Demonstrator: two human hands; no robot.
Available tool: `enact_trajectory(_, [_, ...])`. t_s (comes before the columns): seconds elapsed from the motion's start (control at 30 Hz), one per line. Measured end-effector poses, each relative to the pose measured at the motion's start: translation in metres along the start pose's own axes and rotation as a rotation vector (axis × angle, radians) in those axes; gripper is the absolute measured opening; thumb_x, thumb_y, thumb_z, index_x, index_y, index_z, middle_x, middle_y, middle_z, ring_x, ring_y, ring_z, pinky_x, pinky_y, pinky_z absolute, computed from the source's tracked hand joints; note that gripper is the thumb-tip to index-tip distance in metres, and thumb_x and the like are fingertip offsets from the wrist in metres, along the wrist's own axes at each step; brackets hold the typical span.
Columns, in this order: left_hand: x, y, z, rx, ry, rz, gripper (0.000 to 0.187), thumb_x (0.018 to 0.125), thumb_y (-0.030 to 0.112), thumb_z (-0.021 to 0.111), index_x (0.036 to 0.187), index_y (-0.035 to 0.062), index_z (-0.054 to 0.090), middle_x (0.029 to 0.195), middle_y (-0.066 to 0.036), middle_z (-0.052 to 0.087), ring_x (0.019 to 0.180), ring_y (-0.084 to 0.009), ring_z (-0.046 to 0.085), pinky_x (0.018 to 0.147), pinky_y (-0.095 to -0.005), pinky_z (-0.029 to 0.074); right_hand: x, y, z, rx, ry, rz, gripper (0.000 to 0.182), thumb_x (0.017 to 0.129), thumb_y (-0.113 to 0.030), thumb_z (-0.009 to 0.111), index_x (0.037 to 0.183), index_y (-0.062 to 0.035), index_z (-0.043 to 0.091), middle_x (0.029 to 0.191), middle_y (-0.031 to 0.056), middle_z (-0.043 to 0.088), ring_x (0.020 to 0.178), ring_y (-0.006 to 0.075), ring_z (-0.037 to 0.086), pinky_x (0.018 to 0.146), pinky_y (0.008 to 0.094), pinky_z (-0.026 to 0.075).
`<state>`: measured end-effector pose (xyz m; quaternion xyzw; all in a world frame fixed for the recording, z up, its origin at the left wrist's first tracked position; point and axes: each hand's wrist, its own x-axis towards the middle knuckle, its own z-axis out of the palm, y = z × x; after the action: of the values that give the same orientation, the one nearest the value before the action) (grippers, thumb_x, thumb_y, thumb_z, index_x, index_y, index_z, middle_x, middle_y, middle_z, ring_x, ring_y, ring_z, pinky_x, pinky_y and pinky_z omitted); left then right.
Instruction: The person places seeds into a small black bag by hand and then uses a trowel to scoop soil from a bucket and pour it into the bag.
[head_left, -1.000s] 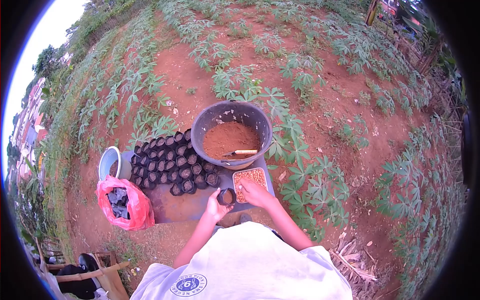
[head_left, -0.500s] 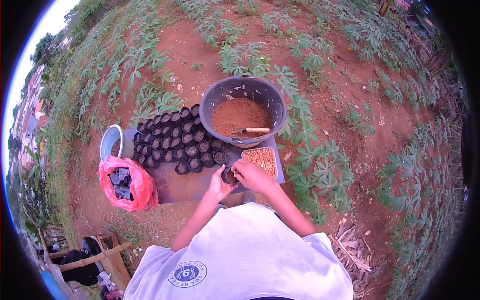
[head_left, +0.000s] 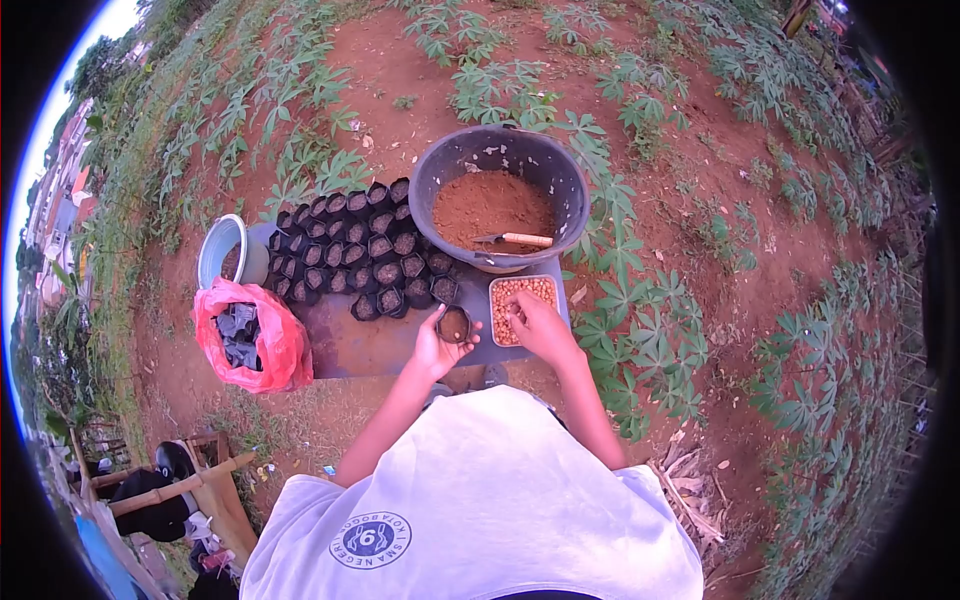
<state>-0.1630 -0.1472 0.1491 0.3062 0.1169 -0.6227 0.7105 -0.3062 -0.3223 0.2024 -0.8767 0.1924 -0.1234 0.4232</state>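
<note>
Red field soil all round; low board [head_left: 350, 345] carries the work. Red bag [head_left: 250, 335] far left, filled pots [head_left: 365, 260] next. My left hand [head_left: 435, 350] cups a pot [head_left: 454, 324], fingers wrapped round its soft, light wall; grip low. Right hand [head_left: 535, 325] rests in the seed tray [head_left: 522, 296], fingertips hidden, pinch unclear.

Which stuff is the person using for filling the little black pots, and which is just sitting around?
In use:
left hand holding a small soil-filled pot
right hand at the seed tray
filled pots
soil tub with trowel

Just lying about:
red bag of empty pots
pale bucket
wooden stool
</note>
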Motion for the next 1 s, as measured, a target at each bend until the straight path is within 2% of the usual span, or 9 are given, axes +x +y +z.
enact_trajectory(0.03, [-0.001, -0.001, -0.002, -0.010, 0.011, -0.002, 0.050, 0.099, 0.045, 0.031, 0.108, 0.0047, 0.058, 0.101, -0.019, 0.066, 0.079, -0.0291, 0.065, 0.067, -0.0363, 0.053, -0.005, 0.007, -0.002, 0.002, -0.008, 0.000, 0.021, 0.084, -0.004, 0.060, 0.104, 0.0021, 0.056, 0.089, 0.0164, 0.059, 0.082, 0.0294, 0.062, 0.075, 0.0381, 0.050])
enact_trajectory(0.1, [-0.001, -0.002, -0.003, -0.026, 0.027, 0.000, 0.050, 0.099, 0.045, 0.030, 0.108, 0.0046, 0.058, 0.102, -0.019, 0.066, 0.080, -0.0293, 0.065, 0.067, -0.0364, 0.053, -0.014, 0.021, -0.005, 0.080, -0.090, 0.217, 0.024, 0.083, -0.007, 0.060, 0.104, 0.0028, 0.055, 0.096, 0.0181, 0.060, 0.090, 0.0327, 0.062, 0.078, 0.0407, 0.049])
enact_trajectory(0.33, [0.004, -0.015, 0.004, -0.081, 0.060, -0.013, 0.049, 0.098, 0.043, 0.028, 0.107, 0.0052, 0.058, 0.103, -0.019, 0.067, 0.079, -0.0286, 0.066, 0.068, -0.0365, 0.052, -0.034, 0.073, 0.002, -0.051, -0.008, 0.149, 0.026, 0.083, -0.004, 0.061, 0.107, 0.0021, 0.057, 0.089, 0.0172, 0.061, 0.083, 0.0291, 0.062, 0.076, 0.0374, 0.050])
enact_trajectory(0.4, [0.006, -0.017, 0.006, -0.074, 0.063, -0.014, 0.049, 0.098, 0.043, 0.028, 0.107, 0.0057, 0.058, 0.103, -0.018, 0.067, 0.079, -0.0282, 0.066, 0.068, -0.0365, 0.052, -0.033, 0.081, 0.002, -0.043, -0.024, 0.180, 0.026, 0.080, -0.006, 0.061, 0.105, 0.0019, 0.056, 0.096, 0.0188, 0.060, 0.088, 0.0326, 0.062, 0.079, 0.0405, 0.049])
enact_trajectory(0.5, [0.007, -0.023, 0.010, -0.064, 0.106, -0.008, 0.048, 0.097, 0.043, 0.027, 0.108, 0.0070, 0.058, 0.103, -0.017, 0.067, 0.078, -0.0276, 0.066, 0.067, -0.0364, 0.052, -0.032, 0.090, 0.002, 0.017, -0.112, 0.243, 0.024, 0.080, -0.005, 0.060, 0.103, 0.0020, 0.056, 0.097, 0.0190, 0.060, 0.088, 0.0334, 0.062, 0.078, 0.0405, 0.050])
enact_trajectory(0.63, [0.009, -0.028, 0.013, -0.042, 0.139, 0.014, 0.048, 0.097, 0.044, 0.027, 0.109, 0.0082, 0.057, 0.103, -0.017, 0.067, 0.079, -0.0273, 0.065, 0.068, -0.0358, 0.051, -0.031, 0.102, 0.008, 0.001, -0.110, 0.188, 0.021, 0.080, -0.004, 0.060, 0.099, 0.0020, 0.055, 0.094, 0.0183, 0.060, 0.086, 0.0326, 0.063, 0.076, 0.0398, 0.050])
enact_trajectory(0.7, [0.010, -0.028, 0.015, -0.029, 0.150, 0.022, 0.048, 0.097, 0.044, 0.027, 0.109, 0.0082, 0.057, 0.103, -0.016, 0.067, 0.079, -0.0272, 0.065, 0.069, -0.0357, 0.051, -0.032, 0.107, 0.011, 0.032, -0.086, 0.168, 0.019, 0.080, -0.001, 0.061, 0.099, 0.0017, 0.056, 0.090, 0.0158, 0.060, 0.080, 0.0272, 0.063, 0.073, 0.0359, 0.050])
enact_trajectory(0.93, [0.014, -0.030, 0.012, -0.039, 0.167, 0.063, 0.048, 0.095, 0.040, 0.031, 0.110, 0.0049, 0.058, 0.104, -0.018, 0.065, 0.081, -0.0282, 0.064, 0.070, -0.0362, 0.052, -0.040, 0.104, 0.012, 0.050, -0.132, 0.139, 0.015, 0.078, -0.004, 0.062, 0.092, -0.0012, 0.058, 0.090, 0.0139, 0.061, 0.083, 0.0280, 0.063, 0.074, 0.0382, 0.050])
enact_trajectory(1.0, [0.013, -0.033, 0.012, -0.042, 0.179, 0.068, 0.048, 0.095, 0.040, 0.030, 0.110, 0.0047, 0.058, 0.104, -0.018, 0.066, 0.081, -0.0282, 0.064, 0.070, -0.0363, 0.052, -0.042, 0.102, 0.013, -0.064, -0.144, 0.033, 0.015, 0.077, -0.007, 0.064, 0.090, -0.0017, 0.059, 0.089, 0.0131, 0.061, 0.082, 0.0271, 0.063, 0.075, 0.0385, 0.050])
